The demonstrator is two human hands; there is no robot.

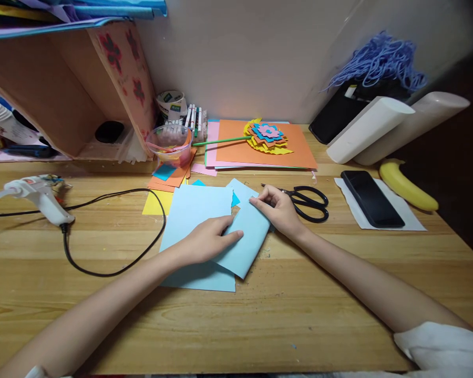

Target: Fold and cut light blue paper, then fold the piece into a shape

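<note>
A folded light blue paper (pixel 246 239) lies tilted, partly over a larger light blue sheet (pixel 197 210) on the table. Resting on the folded paper, my left hand (pixel 208 239) has its thumb and fingers apart. My right hand (pixel 278 210) pinches the folded paper near its upper right edge, thumb and index finger together. Just beyond my right hand are black-handled scissors (pixel 309 203), their blades partly hidden. Small blue, orange and yellow (pixel 157 202) paper pieces lie behind the larger sheet.
A white glue gun (pixel 41 197) with a looping black cable (pixel 114 274) is at left. Behind stand a plastic bowl (pixel 169 144), markers (pixel 193 118) and a paper flower (pixel 266 134) on orange sheets (pixel 299 152). A phone (pixel 372 199), banana (pixel 408 186) and rolls (pixel 368 128) are at right.
</note>
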